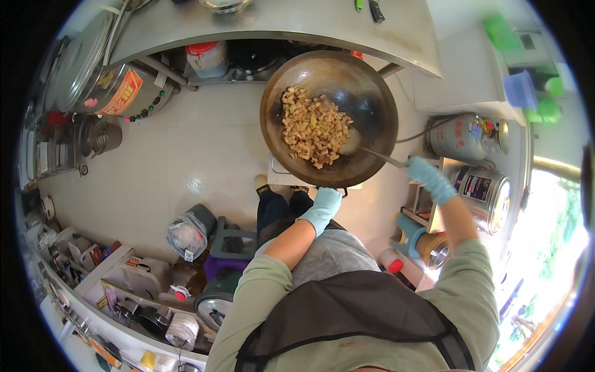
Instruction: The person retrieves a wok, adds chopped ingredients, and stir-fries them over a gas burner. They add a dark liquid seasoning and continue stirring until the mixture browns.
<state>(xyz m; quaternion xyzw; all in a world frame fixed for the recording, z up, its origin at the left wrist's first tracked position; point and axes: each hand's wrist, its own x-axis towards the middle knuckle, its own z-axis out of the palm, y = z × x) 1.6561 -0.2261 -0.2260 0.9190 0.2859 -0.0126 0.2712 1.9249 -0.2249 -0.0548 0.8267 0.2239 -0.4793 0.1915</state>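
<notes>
A large round wok stands before me, browned and darkened on the inside. Diced browned meat pieces lie heaped on its left half, with a few yellowish bits among them. My left hand, in a pale blue glove, grips the wok's near handle. On the right, my gloved right hand is closed around the long handle of a metal wok spatula. The spatula's blade rests in the wok against the right edge of the meat. Motion slightly blurs the right hand.
A steel worktable runs along the far side, with a black-handled knife on it. At right lie a gas cylinder and a steel barrel. A large steel cooker stands at left. A plastic stool is behind my legs.
</notes>
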